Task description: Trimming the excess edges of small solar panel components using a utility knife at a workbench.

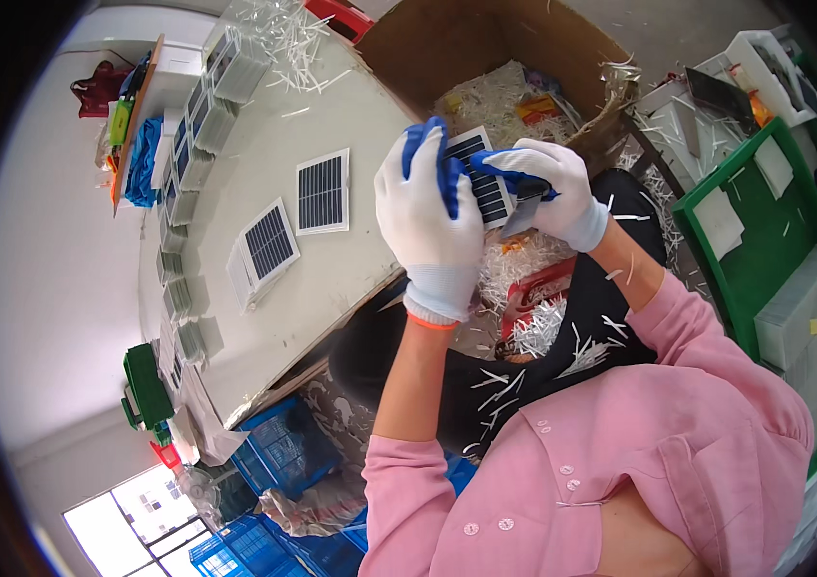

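My left hand (430,216), in a white knit glove with blue-coated fingers, grips a small solar panel (481,163) with dark cells and a white border. The panel is tilted in the air past the table's edge, above a heap of white strips. My right hand (557,188), gloved the same way, is closed at the panel's right side. A flat grey blade-like tool (522,217) sticks out below its fingers; its handle is hidden. On the table lie two more panels, one flat (323,191) and one (271,240) resting on another piece.
Stacks of panels (199,125) line the table's (360,115) far left edge. Ahead stands a cardboard box (418,48) holding white strips. Green trays (745,260) are at the right, blue crates (288,442) below the table. Strips lie across my dark-clothed lap (562,337).
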A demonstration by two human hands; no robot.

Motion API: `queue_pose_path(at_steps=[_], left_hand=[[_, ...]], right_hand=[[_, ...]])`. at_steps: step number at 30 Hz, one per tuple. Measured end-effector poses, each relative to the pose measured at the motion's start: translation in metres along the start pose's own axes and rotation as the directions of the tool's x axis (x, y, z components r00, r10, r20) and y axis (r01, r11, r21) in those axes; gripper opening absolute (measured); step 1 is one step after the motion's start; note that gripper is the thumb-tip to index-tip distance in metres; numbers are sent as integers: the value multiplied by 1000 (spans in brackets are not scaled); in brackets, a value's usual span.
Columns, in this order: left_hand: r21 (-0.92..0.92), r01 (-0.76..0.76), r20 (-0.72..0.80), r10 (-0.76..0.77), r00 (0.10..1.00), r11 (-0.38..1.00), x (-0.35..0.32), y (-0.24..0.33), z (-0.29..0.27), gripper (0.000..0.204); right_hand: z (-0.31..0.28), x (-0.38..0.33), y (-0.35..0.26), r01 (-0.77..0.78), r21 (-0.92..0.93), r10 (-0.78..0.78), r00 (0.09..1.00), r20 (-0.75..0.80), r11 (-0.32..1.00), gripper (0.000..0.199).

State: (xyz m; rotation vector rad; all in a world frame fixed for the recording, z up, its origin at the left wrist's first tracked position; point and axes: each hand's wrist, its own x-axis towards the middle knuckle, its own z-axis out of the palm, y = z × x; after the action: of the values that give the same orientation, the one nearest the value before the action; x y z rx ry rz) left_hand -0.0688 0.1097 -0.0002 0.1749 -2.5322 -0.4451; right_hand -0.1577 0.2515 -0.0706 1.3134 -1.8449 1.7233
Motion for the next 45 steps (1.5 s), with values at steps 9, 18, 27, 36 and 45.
queue_pose_path(at_steps=[9, 18, 27, 36, 45], left_hand=[[135, 174, 154, -194, 969, 975, 10, -121, -55, 48], [-210, 41, 264, 17, 964, 977, 0, -36, -31, 40], [78, -78, 29, 76, 997, 994, -5, -10, -11, 34], [89, -18, -76, 24, 997, 996, 0, 5, 9, 32], [126, 35, -145, -16, 989, 991, 0, 5, 13, 34]], right_hand=[[-178, -40, -3, -797, -96, 802, 587, 109, 596, 14], [-304, -123, 48, -902, -423, 996, 70, 61, 90, 19], [-132, -80, 10, -605, -343, 656, 754, 43, 718, 27], [41, -20, 17, -444, 523, 411, 892, 186, 727, 12], [54, -94, -47, -697, 505, 626, 703, 338, 510, 19]])
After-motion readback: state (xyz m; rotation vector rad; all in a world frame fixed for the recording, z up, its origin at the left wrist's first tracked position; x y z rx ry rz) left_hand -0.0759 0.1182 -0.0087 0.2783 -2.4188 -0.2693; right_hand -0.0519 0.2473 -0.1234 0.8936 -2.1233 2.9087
